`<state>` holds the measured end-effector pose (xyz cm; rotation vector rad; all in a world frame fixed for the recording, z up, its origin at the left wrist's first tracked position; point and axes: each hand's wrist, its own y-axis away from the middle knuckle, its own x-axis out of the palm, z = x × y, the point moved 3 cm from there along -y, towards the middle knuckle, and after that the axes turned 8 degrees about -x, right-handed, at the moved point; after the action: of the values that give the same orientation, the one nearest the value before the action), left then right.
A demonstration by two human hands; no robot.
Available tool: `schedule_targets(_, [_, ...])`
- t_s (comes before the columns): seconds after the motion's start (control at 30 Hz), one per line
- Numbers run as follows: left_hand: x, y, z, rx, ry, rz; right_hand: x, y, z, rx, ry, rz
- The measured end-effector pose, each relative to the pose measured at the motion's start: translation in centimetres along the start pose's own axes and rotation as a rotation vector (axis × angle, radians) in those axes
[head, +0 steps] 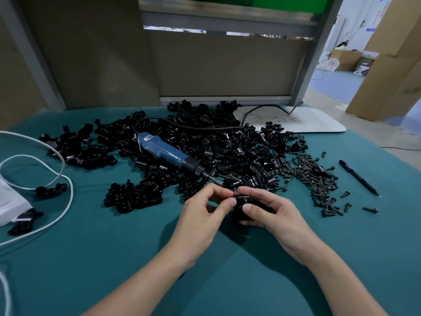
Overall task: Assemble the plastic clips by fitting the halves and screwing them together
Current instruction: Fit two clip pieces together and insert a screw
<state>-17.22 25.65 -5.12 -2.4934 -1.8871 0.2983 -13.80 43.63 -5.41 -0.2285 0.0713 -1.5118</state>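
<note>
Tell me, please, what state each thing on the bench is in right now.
clip, held between both hands.
left hand, pinching at the clip's top edge.
right hand, gripping the clip.
electric screwdriver, lying untouched on the clip halves, cord attached.
clip halves, loose, heaped.
screws, loose, in a scattered heap.
pen, lying flat beside the screws.

A teal-covered table (91,258) fronts a drab partition (227,69), cardboard boxes (391,65) rightward.
</note>
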Motion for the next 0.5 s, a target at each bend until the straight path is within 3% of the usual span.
schedule_targets(0.5, [0.21, -0.37, 0.70, -0.126, 0.014, 0.092, 0.16, 0.12, 0.26, -0.036, 0.104, 0.008])
